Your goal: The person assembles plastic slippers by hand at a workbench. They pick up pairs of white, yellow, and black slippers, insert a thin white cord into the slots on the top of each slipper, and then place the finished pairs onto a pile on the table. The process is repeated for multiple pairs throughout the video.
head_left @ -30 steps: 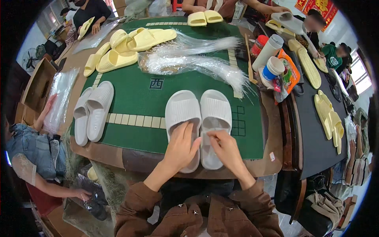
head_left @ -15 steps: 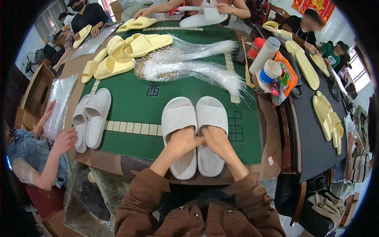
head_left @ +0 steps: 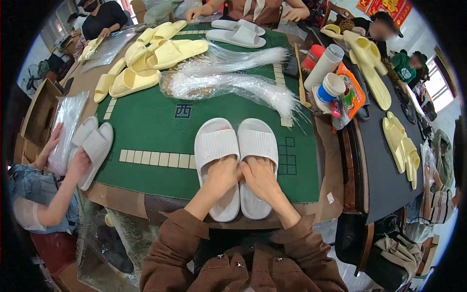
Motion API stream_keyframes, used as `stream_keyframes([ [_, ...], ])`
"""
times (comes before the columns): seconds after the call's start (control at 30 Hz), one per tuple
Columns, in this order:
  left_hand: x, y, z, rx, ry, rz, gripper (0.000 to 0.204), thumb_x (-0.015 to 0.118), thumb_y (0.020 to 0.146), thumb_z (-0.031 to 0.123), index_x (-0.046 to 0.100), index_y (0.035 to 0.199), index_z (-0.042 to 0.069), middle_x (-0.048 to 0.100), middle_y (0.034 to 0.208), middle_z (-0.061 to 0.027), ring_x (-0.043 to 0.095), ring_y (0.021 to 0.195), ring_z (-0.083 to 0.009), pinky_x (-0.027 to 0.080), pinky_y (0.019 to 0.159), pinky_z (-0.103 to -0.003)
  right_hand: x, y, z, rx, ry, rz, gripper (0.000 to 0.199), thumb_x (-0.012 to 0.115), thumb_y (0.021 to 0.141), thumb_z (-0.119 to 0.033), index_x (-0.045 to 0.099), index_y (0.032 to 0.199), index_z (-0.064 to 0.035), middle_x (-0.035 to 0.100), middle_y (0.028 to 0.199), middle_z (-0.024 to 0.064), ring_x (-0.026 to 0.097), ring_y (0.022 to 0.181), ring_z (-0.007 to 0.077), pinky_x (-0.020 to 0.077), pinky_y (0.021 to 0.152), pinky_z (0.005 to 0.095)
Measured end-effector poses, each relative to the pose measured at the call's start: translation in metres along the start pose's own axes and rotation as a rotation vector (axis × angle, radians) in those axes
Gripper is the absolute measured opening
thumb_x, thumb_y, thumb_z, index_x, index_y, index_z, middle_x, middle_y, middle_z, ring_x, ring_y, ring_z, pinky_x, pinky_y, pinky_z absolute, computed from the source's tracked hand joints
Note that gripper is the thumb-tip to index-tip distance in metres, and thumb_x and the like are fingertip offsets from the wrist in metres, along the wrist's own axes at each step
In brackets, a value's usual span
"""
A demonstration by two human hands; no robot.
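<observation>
Left grip [head_left: 222, 175] and right grip [head_left: 260, 178] extend (tips hidden) into pale slippers [head_left: 214, 144].

2 nearest white slippers [head_left: 217, 147]: matt foam-like plastic, ribbed uppers. Green mat [head_left: 146, 127]: matt, felt-like. Strands [head_left: 233, 59]: glossy plastic. Sleeves [head_left: 171, 249]: matt cloth.

Left hand [head_left: 222, 175] in left light-grey slipper [head_left: 226, 208], right hand [head_left: 261, 180] in the right one [head_left: 257, 207]. Fingertips hidden under the straps [head_left: 217, 145], grip unreadable. Slippers side by side, toes away, on green mat [head_left: 160, 129] at near edge of tabletop [head_left: 116, 193]. Co-worker's hand [head_left: 80, 164] on second grey pair [head_left: 98, 146], left. Yellow slippers [head_left: 177, 54] far left, clear strand bundle [head_left: 233, 86] beside them. Third grey pair [head_left: 238, 36] at far edge. White bottle [head_left: 327, 61], cup [head_left: 333, 83], orange packet [head_left: 353, 90] clustered right. More yellow slippers [head_left: 395, 134] on black surface [head_left: 389, 192] beyond.
</observation>
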State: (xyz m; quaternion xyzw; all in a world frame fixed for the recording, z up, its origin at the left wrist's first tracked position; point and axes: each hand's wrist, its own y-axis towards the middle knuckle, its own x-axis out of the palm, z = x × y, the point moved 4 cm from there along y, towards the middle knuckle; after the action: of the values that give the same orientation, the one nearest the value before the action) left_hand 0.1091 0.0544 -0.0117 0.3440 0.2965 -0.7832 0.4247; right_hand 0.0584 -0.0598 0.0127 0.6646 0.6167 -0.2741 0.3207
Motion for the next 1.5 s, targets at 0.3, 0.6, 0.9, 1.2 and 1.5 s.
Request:
stream_keyframes([
  [0.3, 0.000, 0.000, 0.001, -0.069, -0.060, 0.011, 0.058, 0.057, 0.087, 0.046, 0.061, 0.106, -0.009, 0.063, 0.103, -0.0308, 0.062, 0.095, -0.0455, 0.050, 0.081, -0.050, -0.045, -0.031, -0.019, -0.358, -0.068, 0.174, 0.020, 0.062, 0.084, -0.006, 0.061, 0.103, 0.0018, 0.060, 0.106, 0.0192, 0.058, 0.098, 0.0369, 0.0489, 0.080, 0.0442],
  [0.6, -0.007, 0.001, 0.008, -0.135, -0.042, -0.055, 0.062, 0.059, 0.085, 0.051, 0.063, 0.104, -0.008, 0.064, 0.100, -0.0320, 0.063, 0.094, -0.0447, 0.051, 0.081, -0.049, -0.058, -0.016, -0.017, -0.544, -0.215, 0.026, 0.015, 0.064, 0.078, -0.005, 0.060, 0.091, -0.0021, 0.063, 0.103, 0.0124, 0.063, 0.096, 0.0294, 0.0538, 0.077, 0.0369],
  [0.9, -0.001, 0.003, 0.002, -0.118, -0.091, 0.003, 0.064, 0.058, 0.082, 0.052, 0.062, 0.108, -0.007, 0.064, 0.101, -0.0317, 0.063, 0.094, -0.0455, 0.050, 0.083, -0.049, -0.062, -0.046, 0.005, -0.508, -0.138, -0.073, 0.027, 0.064, 0.073, 0.001, 0.060, 0.100, 0.0001, 0.060, 0.114, 0.0143, 0.060, 0.107, 0.0311, 0.0536, 0.084, 0.0383],
  [1.2, -0.021, 0.000, 0.009, -0.116, -0.145, -0.089, 0.067, 0.058, 0.085, 0.054, 0.060, 0.107, -0.009, 0.063, 0.100, -0.0328, 0.062, 0.094, -0.0454, 0.050, 0.080, -0.048, -0.012, -0.005, 0.015, -0.271, -0.228, -0.021, 0.034, 0.059, 0.080, -0.007, 0.050, 0.110, 0.0066, 0.056, 0.106, 0.0227, 0.058, 0.098, 0.0383, 0.0470, 0.088, 0.0458],
  [1.5, -0.024, -0.021, -0.006, 0.194, 0.018, 0.078, 0.052, 0.048, 0.096, 0.044, 0.054, 0.110, -0.006, 0.061, 0.102, -0.0276, 0.060, 0.091, -0.0455, 0.049, 0.078, -0.049, -0.002, -0.004, 0.015, -0.317, -0.483, 0.090, 0.036, 0.055, 0.080, -0.009, 0.055, 0.115, -0.0001, 0.056, 0.108, 0.0143, 0.055, 0.103, 0.0305, 0.0439, 0.090, 0.0402],
])
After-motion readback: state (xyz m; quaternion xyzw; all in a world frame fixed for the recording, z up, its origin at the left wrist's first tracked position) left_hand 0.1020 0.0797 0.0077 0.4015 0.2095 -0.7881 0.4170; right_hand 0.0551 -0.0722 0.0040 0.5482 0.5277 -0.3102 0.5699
